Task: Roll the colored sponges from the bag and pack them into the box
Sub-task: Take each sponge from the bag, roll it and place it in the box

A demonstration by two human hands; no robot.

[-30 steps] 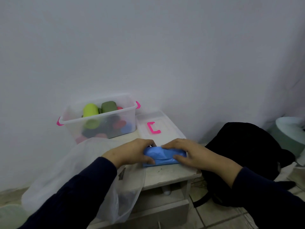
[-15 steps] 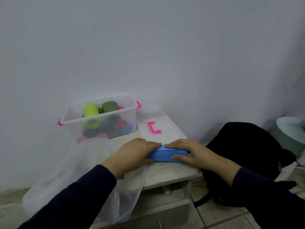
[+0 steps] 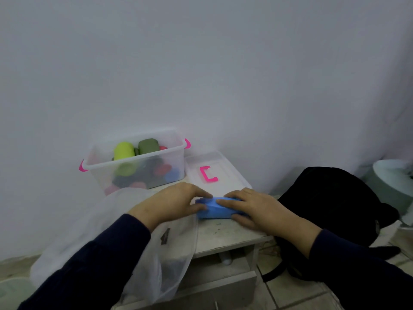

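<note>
A blue sponge point(image 3: 214, 210) lies on the small white table point(image 3: 225, 236), rolled into a tight log. My left hand point(image 3: 172, 203) presses on its left end and my right hand point(image 3: 254, 206) covers its right end, fingers curled over it. Behind them stands a clear plastic box point(image 3: 136, 166) with pink handles, holding several rolled sponges: a lime one point(image 3: 123, 150), an olive one point(image 3: 148, 146), and red, blue and dark ones lower down. A translucent plastic bag point(image 3: 111, 238) droops over the table's left front edge under my left forearm.
The box's clear lid point(image 3: 214, 173) with a pink clip lies flat to the right of the box. A black backpack point(image 3: 330, 209) sits on the tiled floor at the right, a pale round object point(image 3: 393, 175) beyond it. A wall stands close behind the table.
Both hands have rolled the blue sponge away from me: it has gone from a flat folded pad to a narrower, tighter roll, a little closer to the lid.
</note>
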